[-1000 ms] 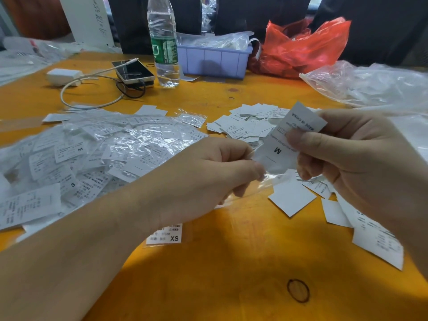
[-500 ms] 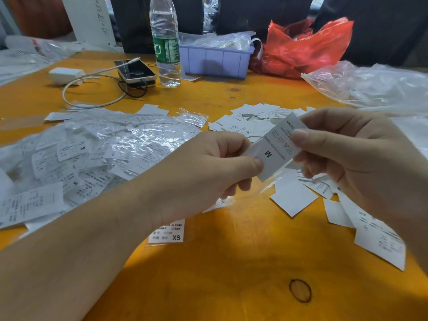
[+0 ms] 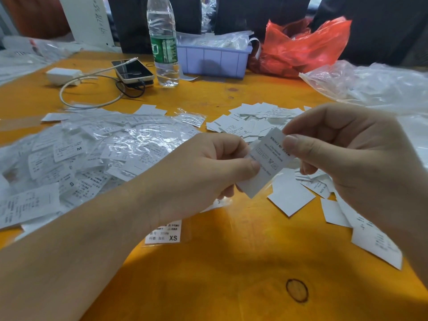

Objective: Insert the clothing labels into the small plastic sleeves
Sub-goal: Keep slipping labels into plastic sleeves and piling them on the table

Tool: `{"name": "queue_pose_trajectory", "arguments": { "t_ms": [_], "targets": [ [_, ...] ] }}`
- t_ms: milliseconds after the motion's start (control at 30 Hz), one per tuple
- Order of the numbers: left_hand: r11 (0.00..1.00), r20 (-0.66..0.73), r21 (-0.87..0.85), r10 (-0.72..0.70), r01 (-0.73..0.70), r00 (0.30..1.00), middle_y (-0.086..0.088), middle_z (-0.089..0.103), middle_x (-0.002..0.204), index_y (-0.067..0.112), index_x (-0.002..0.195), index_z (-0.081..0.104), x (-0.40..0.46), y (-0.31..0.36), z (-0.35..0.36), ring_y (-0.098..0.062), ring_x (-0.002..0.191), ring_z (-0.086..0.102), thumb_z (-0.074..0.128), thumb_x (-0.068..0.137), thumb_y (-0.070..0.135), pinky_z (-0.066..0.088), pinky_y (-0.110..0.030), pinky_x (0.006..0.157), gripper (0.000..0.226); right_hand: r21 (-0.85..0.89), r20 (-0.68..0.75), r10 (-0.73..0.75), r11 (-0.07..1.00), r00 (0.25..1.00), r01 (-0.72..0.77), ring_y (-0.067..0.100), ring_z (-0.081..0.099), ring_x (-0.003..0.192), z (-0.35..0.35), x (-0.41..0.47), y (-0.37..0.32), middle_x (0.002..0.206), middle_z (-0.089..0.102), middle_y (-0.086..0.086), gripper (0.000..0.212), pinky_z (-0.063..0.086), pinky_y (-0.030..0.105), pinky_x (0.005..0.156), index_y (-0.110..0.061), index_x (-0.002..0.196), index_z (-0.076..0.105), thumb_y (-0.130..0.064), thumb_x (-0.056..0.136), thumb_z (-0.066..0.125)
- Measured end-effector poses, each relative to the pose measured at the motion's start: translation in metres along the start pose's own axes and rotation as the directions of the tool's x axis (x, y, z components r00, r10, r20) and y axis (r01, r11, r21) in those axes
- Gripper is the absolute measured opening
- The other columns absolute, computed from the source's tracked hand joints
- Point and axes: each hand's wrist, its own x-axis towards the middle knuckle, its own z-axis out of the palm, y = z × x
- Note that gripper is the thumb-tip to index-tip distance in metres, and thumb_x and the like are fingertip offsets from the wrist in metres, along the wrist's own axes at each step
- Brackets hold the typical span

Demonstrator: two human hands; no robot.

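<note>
"MADE IN CHINA" and care symbols are printed on the label (image 3: 268, 162), which is held tilted above the middle of the tabletop (image 3: 208, 274). Its lower end is pinched by the curled left hand (image 3: 208, 172); its upper end is pinched between thumb and forefinger of the right hand (image 3: 342, 154). "XS" is read on a sleeved label (image 3: 165, 232) lying beneath the left wrist.

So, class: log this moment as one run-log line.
step: inserting | left hand: pinches sleeve end | right hand: pinches label | bagged labels: left | loose labels: right
</note>
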Motion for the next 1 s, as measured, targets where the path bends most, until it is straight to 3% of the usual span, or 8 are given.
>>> {"name": "queue_pose_trajectory", "arguments": {
  "t_ms": [167, 300, 400, 633, 733, 800, 900, 1000],
  "targets": [
    [1.000, -0.017, -0.006, -0.010, 0.010, 1.000, 0.005, 0.064, 0.068, 0.004, 0.081, 0.065, 0.000, 0.001, 0.001, -0.012, 0.063, 0.054, 0.059, 0.078, 0.030, 0.043, -0.016, 0.051, 0.027, -0.003, 0.070, 0.015, 1.000, 0.997, -0.015, 0.007, 0.059, 0.058, 0.001, 0.000, 0.001, 0.073, 0.073, -0.007, 0.013, 0.050, 0.022, 0.055, -0.017, 0.083, 0.071, -0.028, 0.079, 0.065],
    [0.999, -0.035, 0.036, -0.011, 0.013, 0.999, 0.006, 0.065, 0.070, 0.009, 0.082, 0.066, 0.000, 0.001, 0.001, -0.011, 0.068, 0.058, 0.059, 0.077, 0.035, 0.043, -0.020, 0.058, 0.027, -0.038, 0.104, 0.013, 0.999, 0.994, -0.009, 0.018, 0.058, 0.062, 0.002, -0.001, 0.004, 0.077, 0.073, -0.003, 0.013, 0.053, 0.038, 0.057, -0.021, 0.084, 0.072, -0.031, 0.080, 0.065],
    [1.000, -0.046, 0.027, -0.004, 0.006, 0.999, 0.008, 0.066, 0.070, 0.011, 0.077, 0.067, 0.000, 0.001, 0.001, -0.003, 0.065, 0.059, 0.060, 0.076, 0.034, 0.045, -0.014, 0.058, 0.024, -0.039, 0.123, 0.002, 0.999, 0.992, 0.003, 0.029, 0.057, 0.066, 0.002, -0.001, 0.005, 0.079, 0.073, 0.000, 0.016, 0.051, 0.053, 0.059, -0.023, 0.085, 0.074, -0.036, 0.079, 0.067],
    [0.998, -0.047, 0.065, -0.002, 0.005, 0.999, 0.009, 0.067, 0.070, 0.019, 0.078, 0.068, 0.001, -0.001, 0.001, -0.002, 0.064, 0.061, 0.060, 0.077, 0.036, 0.046, -0.013, 0.056, 0.019, -0.044, 0.162, -0.014, 0.999, 0.987, 0.021, 0.034, 0.057, 0.069, 0.001, -0.001, 0.004, 0.080, 0.072, 0.004, 0.026, 0.048, 0.061, 0.060, -0.025, 0.086, 0.075, -0.046, 0.076, 0.065],
    [0.990, -0.064, 0.134, -0.026, 0.034, 0.998, 0.007, 0.069, 0.074, 0.021, 0.082, 0.069, 0.000, 0.000, 0.000, -0.004, 0.064, 0.062, 0.063, 0.080, 0.039, 0.046, -0.016, 0.057, 0.019, -0.067, 0.143, -0.014, 0.997, 0.990, 0.024, 0.030, 0.058, 0.068, 0.001, -0.001, 0.002, 0.079, 0.071, 0.001, 0.016, 0.051, 0.057, 0.060, -0.026, 0.086, 0.074, -0.039, 0.079, 0.068],
    [0.960, -0.128, 0.274, -0.029, 0.064, 0.991, 0.005, 0.070, 0.077, 0.021, 0.085, 0.069, 0.000, -0.001, -0.003, -0.009, 0.063, 0.062, 0.067, 0.086, 0.040, 0.045, -0.017, 0.054, 0.019, -0.071, 0.094, -0.022, 0.997, 0.995, 0.028, 0.023, 0.061, 0.064, 0.000, -0.001, 0.001, 0.077, 0.071, -0.001, 0.013, 0.055, 0.048, 0.059, -0.026, 0.087, 0.074, -0.033, 0.077, 0.069],
    [0.847, -0.251, 0.505, -0.040, 0.166, 0.967, 0.011, 0.068, 0.080, 0.033, 0.085, 0.068, 0.001, -0.002, -0.016, -0.004, 0.065, 0.062, 0.063, 0.086, 0.044, 0.046, -0.018, 0.050, 0.012, -0.064, 0.050, -0.020, 0.998, 0.999, 0.023, 0.017, 0.063, 0.061, -0.002, 0.001, 0.001, 0.074, 0.070, -0.001, 0.013, 0.055, 0.036, 0.060, -0.024, 0.085, 0.074, -0.031, 0.075, 0.070],
    [0.763, -0.325, 0.603, -0.030, 0.232, 0.945, 0.016, 0.065, 0.083, 0.039, 0.087, 0.064, 0.001, -0.001, -0.025, -0.006, 0.067, 0.063, 0.060, 0.087, 0.044, 0.046, -0.021, 0.048, 0.006, -0.065, 0.047, -0.018, 0.998, 0.999, 0.021, 0.018, 0.064, 0.062, -0.003, 0.001, 0.001, 0.074, 0.071, 0.000, 0.013, 0.055, 0.034, 0.060, -0.023, 0.084, 0.074, -0.031, 0.075, 0.070]
  ]
}}
